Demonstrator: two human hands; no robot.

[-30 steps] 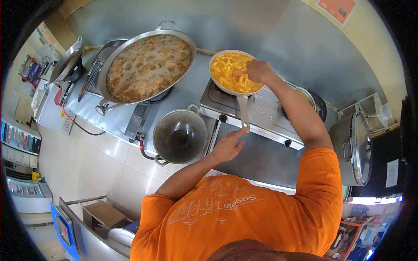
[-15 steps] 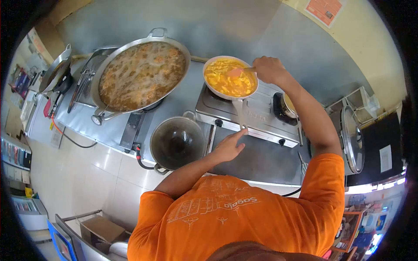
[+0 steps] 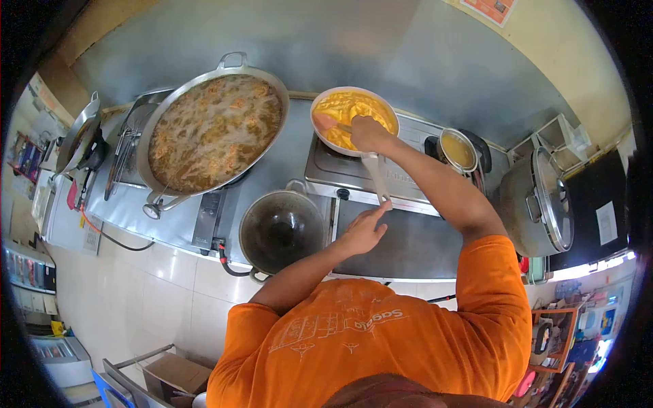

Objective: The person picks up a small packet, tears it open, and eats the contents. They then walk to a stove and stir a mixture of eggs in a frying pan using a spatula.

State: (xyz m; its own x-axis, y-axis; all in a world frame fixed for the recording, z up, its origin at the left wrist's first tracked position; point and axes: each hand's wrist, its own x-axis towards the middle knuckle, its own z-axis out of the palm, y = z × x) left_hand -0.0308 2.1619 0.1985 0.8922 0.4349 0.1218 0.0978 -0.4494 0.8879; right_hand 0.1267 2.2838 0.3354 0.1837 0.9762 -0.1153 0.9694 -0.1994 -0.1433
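Note:
My right hand (image 3: 371,134) is closed round the handle of a spatula with an orange-pink blade (image 3: 325,122), low over the near right side of a frying pan (image 3: 313,133). Yellow egg in orange liquid (image 3: 348,102) fills the pan, and the blade is at its left side. The pan sits on the left burner of a steel gas stove (image 3: 326,170). My left hand (image 3: 364,232) has its fingers stretched out, fingertips at the end of the pale pan handle (image 3: 376,178), thumb apart from it.
Left of the pan stands a large wok (image 3: 141,153) of bubbling oil with frying pieces. A dark wok (image 3: 262,231) sits at the counter's front edge. On the right are a small pot (image 3: 460,149) and a tall lidded pot (image 3: 517,211).
My right hand has moved down and left over the pan, taking the spatula blade from the right of the middle to the left side. My left hand remains at the handle's end.

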